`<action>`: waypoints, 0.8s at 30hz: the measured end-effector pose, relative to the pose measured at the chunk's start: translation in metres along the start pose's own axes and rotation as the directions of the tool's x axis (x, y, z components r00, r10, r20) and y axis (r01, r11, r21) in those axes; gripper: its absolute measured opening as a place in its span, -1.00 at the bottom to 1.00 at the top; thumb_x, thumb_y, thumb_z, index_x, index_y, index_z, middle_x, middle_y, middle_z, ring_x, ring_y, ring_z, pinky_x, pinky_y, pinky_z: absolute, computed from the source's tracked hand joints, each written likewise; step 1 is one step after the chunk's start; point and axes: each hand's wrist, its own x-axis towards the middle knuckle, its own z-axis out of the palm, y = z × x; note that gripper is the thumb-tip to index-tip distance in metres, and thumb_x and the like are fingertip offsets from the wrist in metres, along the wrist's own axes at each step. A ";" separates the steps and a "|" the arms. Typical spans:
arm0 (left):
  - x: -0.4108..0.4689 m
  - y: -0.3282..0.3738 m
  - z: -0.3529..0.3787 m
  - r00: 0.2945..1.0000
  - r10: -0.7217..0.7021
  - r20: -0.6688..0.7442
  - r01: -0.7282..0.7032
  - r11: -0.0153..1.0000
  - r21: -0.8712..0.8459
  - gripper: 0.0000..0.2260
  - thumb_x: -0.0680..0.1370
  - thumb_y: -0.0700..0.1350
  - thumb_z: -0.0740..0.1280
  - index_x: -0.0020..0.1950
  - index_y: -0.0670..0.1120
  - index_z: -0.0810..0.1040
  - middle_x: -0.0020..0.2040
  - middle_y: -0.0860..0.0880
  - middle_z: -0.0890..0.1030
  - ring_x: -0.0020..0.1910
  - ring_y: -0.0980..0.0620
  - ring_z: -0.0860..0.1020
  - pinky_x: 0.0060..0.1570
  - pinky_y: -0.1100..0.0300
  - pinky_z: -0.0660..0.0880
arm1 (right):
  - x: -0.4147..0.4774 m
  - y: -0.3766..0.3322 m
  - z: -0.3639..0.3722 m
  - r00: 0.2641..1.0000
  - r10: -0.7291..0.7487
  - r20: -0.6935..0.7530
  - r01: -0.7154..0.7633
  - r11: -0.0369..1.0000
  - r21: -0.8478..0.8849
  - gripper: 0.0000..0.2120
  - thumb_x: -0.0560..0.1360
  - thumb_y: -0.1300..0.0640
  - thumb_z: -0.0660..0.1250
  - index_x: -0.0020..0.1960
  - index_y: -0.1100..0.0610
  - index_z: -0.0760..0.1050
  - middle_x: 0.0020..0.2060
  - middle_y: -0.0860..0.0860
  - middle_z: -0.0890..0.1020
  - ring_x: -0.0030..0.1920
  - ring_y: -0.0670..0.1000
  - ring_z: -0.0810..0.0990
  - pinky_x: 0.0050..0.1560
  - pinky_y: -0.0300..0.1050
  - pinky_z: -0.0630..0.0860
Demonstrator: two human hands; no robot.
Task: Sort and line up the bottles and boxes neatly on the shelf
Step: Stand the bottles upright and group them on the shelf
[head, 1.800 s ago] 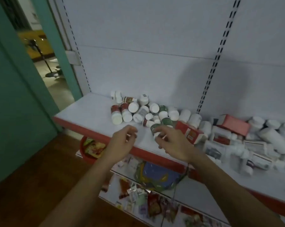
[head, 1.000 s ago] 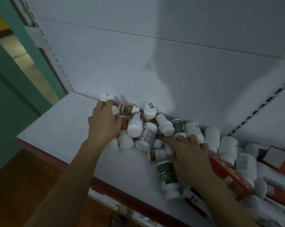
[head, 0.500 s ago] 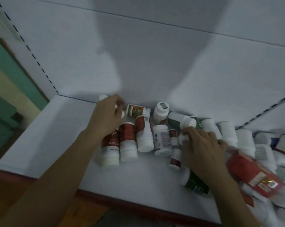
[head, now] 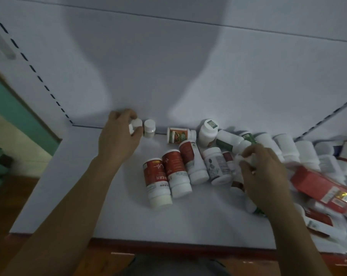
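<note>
My left hand (head: 118, 138) grips a small white bottle (head: 135, 125) at the back wall of the white shelf (head: 89, 196). A second small white bottle (head: 149, 128) stands right beside it. My right hand (head: 262, 174) curls round a small white bottle (head: 240, 161) in the middle of the pile. Several red-labelled bottles (head: 156, 182) lie on their sides between my hands. A green and orange labelled bottle (head: 179, 135) lies by the wall. A red box (head: 324, 189) lies at the right over more white bottles.
The shelf's red front edge (head: 168, 243) runs along the bottom. The left part of the shelf holds nothing. A slotted upright (head: 35, 72) rises at the left, with a green door frame (head: 13, 108) beyond it. More bottles and boxes crowd the far right.
The camera has closed in on the shelf. My left hand went from the red-labelled bottles up to the small white bottle at the wall. My right hand shifted a little within the pile.
</note>
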 end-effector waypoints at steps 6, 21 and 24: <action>-0.014 0.019 -0.032 0.997 -0.054 -0.051 0.033 0.937 -0.348 -0.43 0.36 0.05 0.63 0.27 0.07 0.44 0.04 -0.02 0.57 -0.05 0.03 0.56 -0.04 0.17 0.49 | -0.008 -0.027 0.001 0.997 0.078 0.001 -0.071 0.912 0.404 -0.63 0.47 0.24 0.51 0.20 0.01 0.51 -0.09 -0.18 0.62 -0.19 -0.10 0.61 -0.28 -0.26 0.56; -0.083 0.118 -0.020 0.955 -0.107 0.278 0.296 0.240 -0.925 -0.90 0.52 -0.06 0.30 -0.08 -0.08 0.47 -0.34 -0.06 0.46 -0.38 0.03 0.42 -0.46 0.22 0.30 | -0.026 0.016 -0.040 0.993 0.030 0.116 -0.083 0.870 0.486 -0.73 0.49 0.17 0.51 0.17 0.04 0.59 0.01 -0.11 0.67 -0.12 0.00 0.67 -0.15 -0.08 0.66; -0.099 0.158 0.001 0.896 0.045 0.441 0.439 0.049 -0.897 -0.78 0.38 -0.06 0.27 -0.03 -0.11 0.48 -0.32 -0.11 0.44 -0.39 0.01 0.39 -0.50 0.23 0.21 | -0.044 0.053 -0.072 0.993 0.109 0.038 -0.114 0.874 0.471 -0.73 0.49 0.18 0.52 0.15 0.02 0.59 -0.02 -0.12 0.67 -0.14 0.00 0.66 -0.14 -0.02 0.65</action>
